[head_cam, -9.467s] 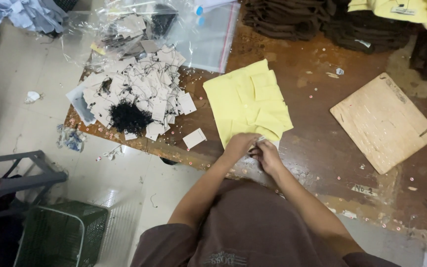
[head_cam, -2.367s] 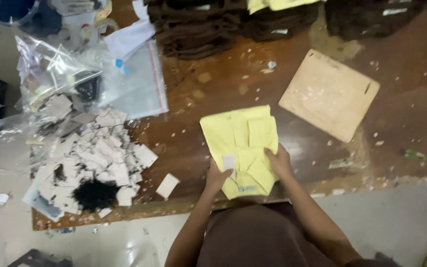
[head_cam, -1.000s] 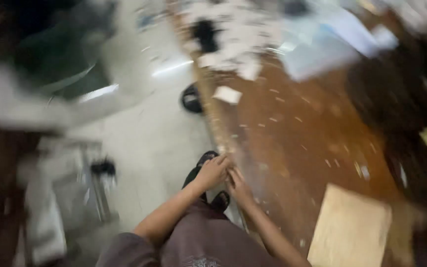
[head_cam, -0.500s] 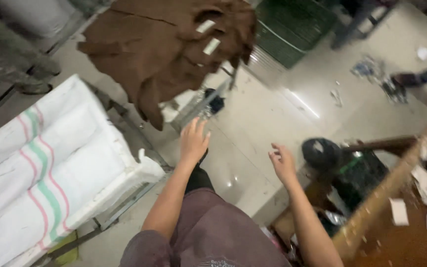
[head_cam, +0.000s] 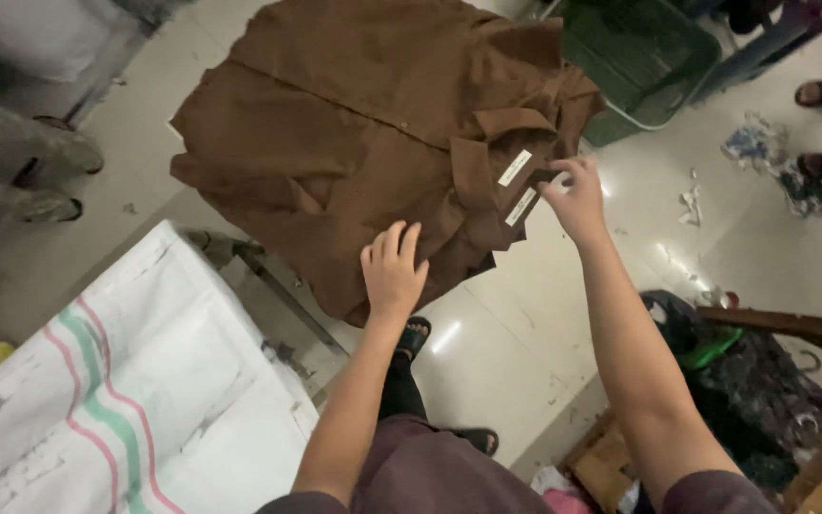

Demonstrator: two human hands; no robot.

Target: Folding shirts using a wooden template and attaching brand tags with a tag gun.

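A soft, limp brown collared shirt (head_cam: 373, 124) is draped above the floor. Its collar is pinched by the right hand (head_cam: 577, 195); the left hand (head_cam: 392, 271), fingers released, rests flat on its lower edge.

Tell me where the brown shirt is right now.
In the head view, the brown shirt lies spread at top centre, above the white striped sack; the left hand rests on its hem, the right hand at its collar.

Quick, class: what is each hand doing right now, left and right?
Left hand: open, fingers flat against the brown shirt.
Right hand: closed, pinching the shirt at its collar.
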